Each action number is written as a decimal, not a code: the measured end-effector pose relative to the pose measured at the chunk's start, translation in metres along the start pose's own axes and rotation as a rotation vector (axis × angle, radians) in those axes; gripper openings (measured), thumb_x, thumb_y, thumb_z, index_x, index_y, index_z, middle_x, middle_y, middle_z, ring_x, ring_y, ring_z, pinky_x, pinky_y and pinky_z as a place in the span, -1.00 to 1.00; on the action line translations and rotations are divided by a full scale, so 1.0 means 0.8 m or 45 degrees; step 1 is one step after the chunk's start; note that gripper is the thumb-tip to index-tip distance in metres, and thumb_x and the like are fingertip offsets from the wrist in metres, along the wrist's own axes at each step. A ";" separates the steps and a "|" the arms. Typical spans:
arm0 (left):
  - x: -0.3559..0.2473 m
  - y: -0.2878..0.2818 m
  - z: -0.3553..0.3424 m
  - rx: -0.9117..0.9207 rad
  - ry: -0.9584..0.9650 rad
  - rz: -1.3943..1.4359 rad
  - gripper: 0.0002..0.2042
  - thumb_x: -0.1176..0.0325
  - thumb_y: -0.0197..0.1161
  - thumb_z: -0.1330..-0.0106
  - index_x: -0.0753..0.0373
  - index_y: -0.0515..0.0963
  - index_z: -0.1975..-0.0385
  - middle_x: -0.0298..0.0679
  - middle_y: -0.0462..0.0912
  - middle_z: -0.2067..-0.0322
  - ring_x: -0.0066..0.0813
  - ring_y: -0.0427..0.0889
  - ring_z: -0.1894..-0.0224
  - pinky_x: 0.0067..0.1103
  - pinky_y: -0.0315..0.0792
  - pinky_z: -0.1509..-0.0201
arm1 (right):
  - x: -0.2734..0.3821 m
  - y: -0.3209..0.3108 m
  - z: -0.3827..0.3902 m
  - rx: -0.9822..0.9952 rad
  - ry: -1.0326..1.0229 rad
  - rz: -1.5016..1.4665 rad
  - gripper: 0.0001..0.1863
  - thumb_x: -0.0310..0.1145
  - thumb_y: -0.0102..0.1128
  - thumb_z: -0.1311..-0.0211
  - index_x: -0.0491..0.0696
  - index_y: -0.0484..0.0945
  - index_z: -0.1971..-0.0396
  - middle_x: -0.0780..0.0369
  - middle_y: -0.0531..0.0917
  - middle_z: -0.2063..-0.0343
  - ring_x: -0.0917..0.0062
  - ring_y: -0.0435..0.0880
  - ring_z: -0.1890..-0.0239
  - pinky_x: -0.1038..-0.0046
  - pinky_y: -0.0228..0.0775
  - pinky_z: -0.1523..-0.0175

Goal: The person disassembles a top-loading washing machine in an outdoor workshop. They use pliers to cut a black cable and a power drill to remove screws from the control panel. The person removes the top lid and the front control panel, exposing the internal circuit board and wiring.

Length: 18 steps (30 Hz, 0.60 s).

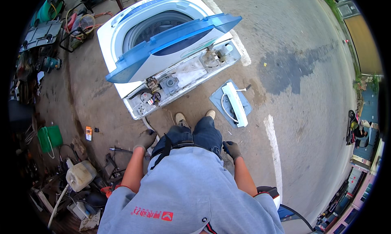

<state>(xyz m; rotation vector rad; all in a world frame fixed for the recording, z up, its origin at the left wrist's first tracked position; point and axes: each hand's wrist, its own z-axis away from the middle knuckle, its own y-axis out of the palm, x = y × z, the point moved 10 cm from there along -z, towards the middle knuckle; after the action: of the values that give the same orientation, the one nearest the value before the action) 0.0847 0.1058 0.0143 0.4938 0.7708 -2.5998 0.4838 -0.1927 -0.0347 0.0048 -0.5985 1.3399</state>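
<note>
One top-loading washing machine (110, 36), white with blue trim, upper centre of the frame; one lid (179, 48), raised, long axis slanting from lower left to upper right; one uncovered compartment (189, 73), parallel to the lid, on the side toward the wearer; one white strip (236, 105), right of centre, lying on one grey-blue board (246, 105), long axis steep, upper left to lower right.

Two gloved hands, lower centre: left hand (145, 139) beside one pale hose (147, 123), fingers bent; right hand (232, 149) near the thigh, fingers curled; whether either grasps anything, cannot tell; two shoes (181, 119), toes toward the machine.

One green container (49, 137) and one cream jug (81, 175), left; drum partly hidden by the lid; lower-left clutter hard to make out; far-right vehicles cut off by the dark rim.
</note>
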 end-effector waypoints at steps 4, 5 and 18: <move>-0.216 -0.054 0.085 0.081 0.360 0.276 -0.67 0.13 0.11 -0.29 0.29 0.60 0.23 -0.15 0.67 0.27 -0.33 0.65 0.29 -0.46 0.49 0.15 | -0.019 -0.009 -0.003 -0.013 -0.004 0.005 -0.61 -0.18 0.21 -0.25 -0.25 0.65 0.19 0.19 0.68 0.49 0.56 0.59 0.52 0.50 0.45 0.37; -0.271 -0.065 0.097 0.087 0.429 0.330 -0.67 0.13 0.12 -0.27 0.29 0.60 0.25 -0.14 0.66 0.20 -0.29 0.65 0.22 -0.45 0.48 0.09 | -0.016 -0.011 0.001 -0.022 0.002 0.008 -0.61 -0.18 0.21 -0.25 -0.26 0.65 0.19 0.19 0.68 0.49 0.56 0.59 0.52 0.50 0.45 0.37; -0.565 -0.059 -0.011 -0.128 0.812 -1.105 -0.48 0.31 0.03 -0.16 0.20 0.42 -0.19 -0.02 0.32 -0.28 -0.09 0.31 -0.32 -0.33 0.20 -0.37 | -0.121 -0.021 0.027 -0.116 0.184 -0.297 -0.59 -0.13 0.21 -0.27 -0.20 0.63 0.16 0.17 0.70 0.47 0.53 0.62 0.52 0.48 0.44 0.42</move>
<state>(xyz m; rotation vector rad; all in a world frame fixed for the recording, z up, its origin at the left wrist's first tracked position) 0.4559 0.2641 0.2229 1.2086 1.6036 -3.1510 0.4806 -0.2922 -0.0505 -0.0931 -0.5190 1.0765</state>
